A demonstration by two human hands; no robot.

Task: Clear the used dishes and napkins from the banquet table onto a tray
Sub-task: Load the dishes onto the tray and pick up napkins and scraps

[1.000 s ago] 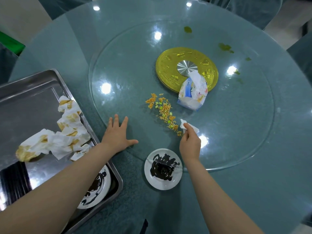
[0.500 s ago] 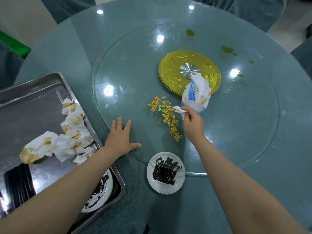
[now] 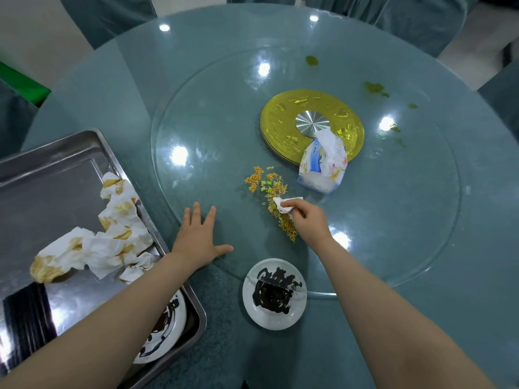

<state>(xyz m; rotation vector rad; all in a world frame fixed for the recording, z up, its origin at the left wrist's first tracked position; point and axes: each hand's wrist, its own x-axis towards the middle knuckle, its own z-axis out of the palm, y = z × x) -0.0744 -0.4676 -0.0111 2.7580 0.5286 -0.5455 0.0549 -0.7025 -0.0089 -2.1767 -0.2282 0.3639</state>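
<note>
Right hand pinches a white tissue onto the food scraps on the glass turntable. Left hand lies flat, fingers spread, at the turntable's near edge. Stained napkins lie in the tray at the table's left edge; a sauce-smeared plate sits at the table's near edge.

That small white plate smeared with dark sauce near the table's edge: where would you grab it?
I would pinch the small white sauce-smeared plate by its clean near rim, coming from the table's edge. Its far rim seems tucked under the glass turntable, and the dark sauce covers its middle.
</note>
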